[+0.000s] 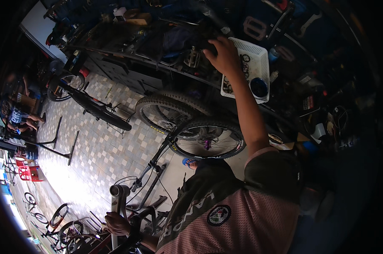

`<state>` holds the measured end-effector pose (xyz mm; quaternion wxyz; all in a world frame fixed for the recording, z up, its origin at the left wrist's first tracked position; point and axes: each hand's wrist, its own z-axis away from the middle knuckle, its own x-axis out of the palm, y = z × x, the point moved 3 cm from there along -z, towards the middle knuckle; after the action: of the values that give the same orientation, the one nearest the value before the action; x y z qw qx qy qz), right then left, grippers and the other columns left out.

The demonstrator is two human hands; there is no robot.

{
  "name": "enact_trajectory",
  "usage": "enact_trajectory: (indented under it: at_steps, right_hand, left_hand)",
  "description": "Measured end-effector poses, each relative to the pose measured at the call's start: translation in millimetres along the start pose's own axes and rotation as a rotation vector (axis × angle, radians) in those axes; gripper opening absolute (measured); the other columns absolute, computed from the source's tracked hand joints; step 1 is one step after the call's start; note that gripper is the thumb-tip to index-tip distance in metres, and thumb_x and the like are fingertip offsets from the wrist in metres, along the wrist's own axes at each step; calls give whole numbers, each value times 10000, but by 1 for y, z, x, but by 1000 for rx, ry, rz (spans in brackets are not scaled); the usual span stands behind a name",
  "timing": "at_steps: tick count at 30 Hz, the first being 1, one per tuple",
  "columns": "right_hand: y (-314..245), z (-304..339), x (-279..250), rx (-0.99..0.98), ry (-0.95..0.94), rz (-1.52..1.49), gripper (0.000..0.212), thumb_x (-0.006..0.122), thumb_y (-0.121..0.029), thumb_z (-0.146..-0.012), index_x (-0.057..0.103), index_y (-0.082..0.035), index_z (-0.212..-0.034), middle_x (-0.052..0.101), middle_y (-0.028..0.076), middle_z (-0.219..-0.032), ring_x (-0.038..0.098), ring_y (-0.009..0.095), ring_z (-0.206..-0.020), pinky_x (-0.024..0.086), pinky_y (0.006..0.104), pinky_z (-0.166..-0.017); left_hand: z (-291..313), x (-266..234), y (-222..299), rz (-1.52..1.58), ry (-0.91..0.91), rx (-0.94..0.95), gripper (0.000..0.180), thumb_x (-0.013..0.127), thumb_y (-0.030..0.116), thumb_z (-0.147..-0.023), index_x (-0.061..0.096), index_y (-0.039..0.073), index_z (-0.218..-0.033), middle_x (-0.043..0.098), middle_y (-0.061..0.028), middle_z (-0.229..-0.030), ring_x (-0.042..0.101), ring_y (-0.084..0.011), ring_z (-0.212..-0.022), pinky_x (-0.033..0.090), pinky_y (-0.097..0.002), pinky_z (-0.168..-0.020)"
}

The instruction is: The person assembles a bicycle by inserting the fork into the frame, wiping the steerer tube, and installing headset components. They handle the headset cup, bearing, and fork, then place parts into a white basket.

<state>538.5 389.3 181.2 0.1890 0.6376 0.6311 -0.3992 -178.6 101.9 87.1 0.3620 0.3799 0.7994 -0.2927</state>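
My left hand (pixel 117 223) is closed around a tube of a grey bicycle frame (pixel 120 192), just below its round, hollow end. A dark band shows at that wrist. Stretched up over the workbench, my right hand (pixel 222 56) is held with bent fingers apart, and I see nothing in it. It is next to the left rim of a white plastic basket (pixel 262 63). In the basket lie several small rings (pixel 245 63) and a dark blue round tub (pixel 259 87). Beside my fingers, on the bench, sits a metal part (pixel 192 58) too dark to name.
Bicycle wheels (pixel 208 137) stand against the bench, close to my foot (pixel 190 163). A handlebar (pixel 151 165) with cables is in front of me. Another bicycle (pixel 100 111) and a black metal stand (pixel 56 146) are on the tiled floor (pixel 115 150). People (pixel 20 118) sit at the far left.
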Motion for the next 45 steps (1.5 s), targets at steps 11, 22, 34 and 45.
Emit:
enact_trajectory:
  at_steps: [11, 22, 34, 45]
  right_hand:
    - [141, 174, -57, 331, -345, 539, 855, 673, -839, -843, 759, -136, -1322, 357, 264, -1663, 216, 462, -1605, 296, 609, -1255]
    - [156, 157, -31, 309, -591, 700, 949, 513, -846, -941, 576, -126, -1556, 374, 295, -1675, 281, 491, -1589, 255, 596, -1291]
    - [17, 136, -27, 166, -15, -9, 725, 681, -594, -1004, 550, -25, -1433, 553, 235, -1433, 565, 415, -1320, 487, 536, -1065]
    - [-419, 200, -9, -984, -977, -890, 495, 604, 23, -850, 691, -136, -1310, 612, 137, -1161, 641, 338, -1111, 539, 450, -970]
  left_hand:
    - [2, -7, 1, -40, -76, -81, 430, 501, 364, -1102, 571, 101, -769, 594, -146, -738, 621, -389, -742, 470, -516, -698]
    - [-11, -18, 9, 137, -46, -175, 241, 708, 254, -899, 623, 101, -734, 676, -109, -740, 664, -357, -732, 476, -500, -752]
    - [-16, -18, 5, 247, 21, -170, 267, 726, 256, -891, 623, 101, -699, 645, -87, -679, 643, -313, -677, 465, -468, -723]
    - [-11, -13, 2, 284, 29, -190, 311, 712, 323, -921, 649, 107, -707, 664, -73, -692, 663, -288, -691, 472, -446, -723]
